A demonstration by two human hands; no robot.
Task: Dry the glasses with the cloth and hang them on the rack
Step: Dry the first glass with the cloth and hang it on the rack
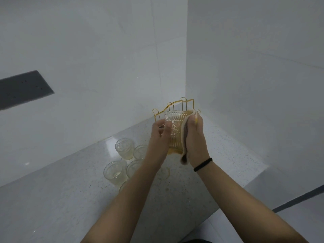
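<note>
My left hand (160,133) grips a clear ribbed glass (174,128) by its left side, held up above the counter. My right hand (195,132) holds a beige cloth (185,137) pressed against the glass's right side, and the cloth hangs down past my palm. Right behind the glass stands a gold wire rack (175,105) with looped pegs along its top; no glass shows on the pegs I can see. Several more ribbed glasses (123,149) stand upright on the counter to the lower left, partly hidden by my left forearm.
The speckled grey counter (70,199) runs into a corner of pale walls, and the rack sits in that corner. A dark socket panel (22,89) is on the left wall. The counter's front edge drops off at the lower right.
</note>
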